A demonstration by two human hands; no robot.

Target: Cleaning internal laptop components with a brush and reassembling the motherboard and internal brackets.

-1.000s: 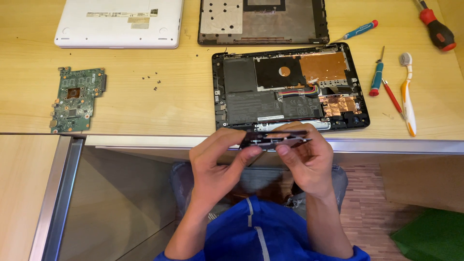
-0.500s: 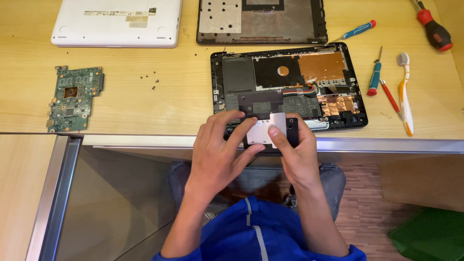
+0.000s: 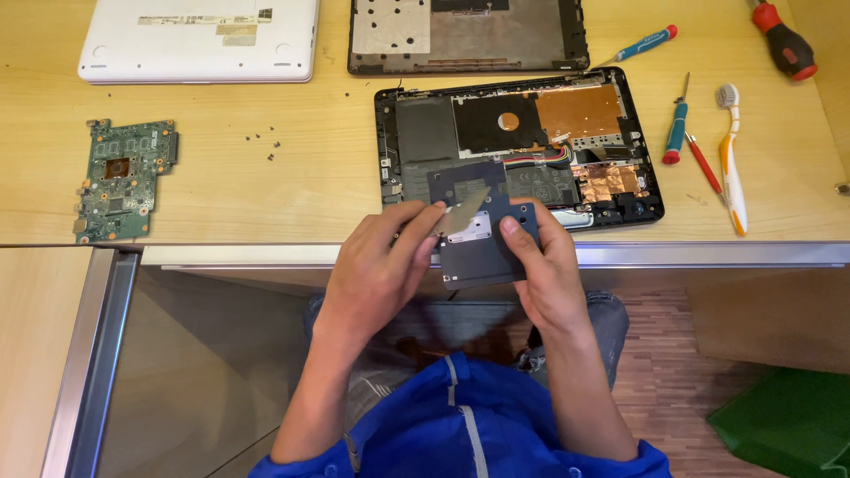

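now we are holding a dark flat panel [image 3: 482, 252] up over the near edge of the wooden table [image 3: 266, 190], just in front of the opened laptop base [image 3: 518, 146]. our right hand [image 3: 549, 270] is gripping the panel's right edge, thumb pressing on its face. our left hand [image 3: 376, 265] is pinching a thin silvery strip [image 3: 460, 211] that is lying against the panel's upper left (whether it is stuck on, we cannot tell). a green circuit board [image 3: 119, 181] is lying well apart at the left, small screws [image 3: 266, 146] are sitting between it and the base, and screwdrivers [image 3: 677, 133] and a toothbrush [image 3: 730, 159] are resting at the right.
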